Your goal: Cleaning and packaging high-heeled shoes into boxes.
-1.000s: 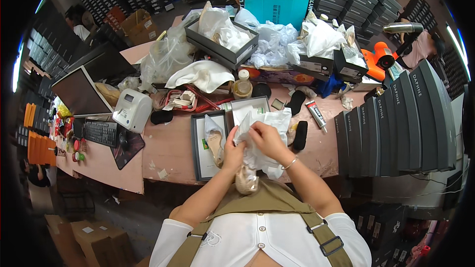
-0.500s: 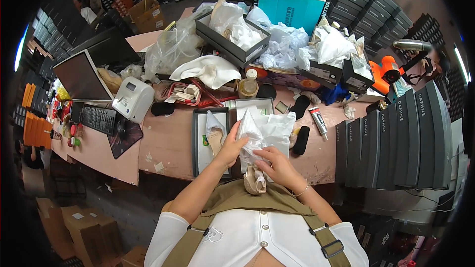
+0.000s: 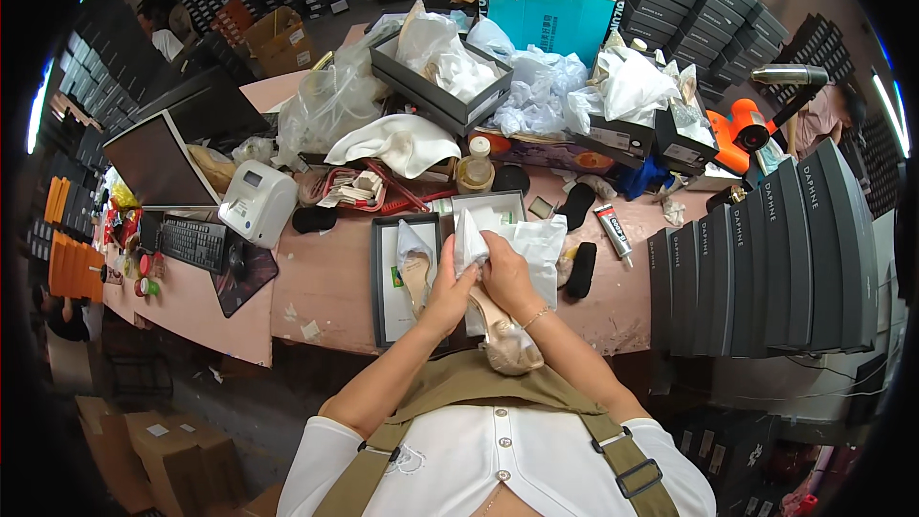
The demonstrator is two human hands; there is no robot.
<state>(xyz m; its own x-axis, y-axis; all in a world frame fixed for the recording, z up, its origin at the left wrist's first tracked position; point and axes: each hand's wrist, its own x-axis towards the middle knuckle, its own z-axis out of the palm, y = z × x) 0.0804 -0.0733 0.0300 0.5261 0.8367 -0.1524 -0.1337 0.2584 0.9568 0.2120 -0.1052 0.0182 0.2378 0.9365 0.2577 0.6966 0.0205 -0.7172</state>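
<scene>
Ngl, running this remotely I had my left hand and right hand gripping the paper, shoe sticking out by the right wrist, so a loose pinch could've dropped it.

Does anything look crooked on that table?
Yes: the open dark shoebox left of the teal bag sits slantwise, looking odd beside the neat row of grey boxes at the right.

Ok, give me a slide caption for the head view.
Left hand and right hand hold white paper at one end of a beige shoe, near an open box containing another shoe.
</scene>
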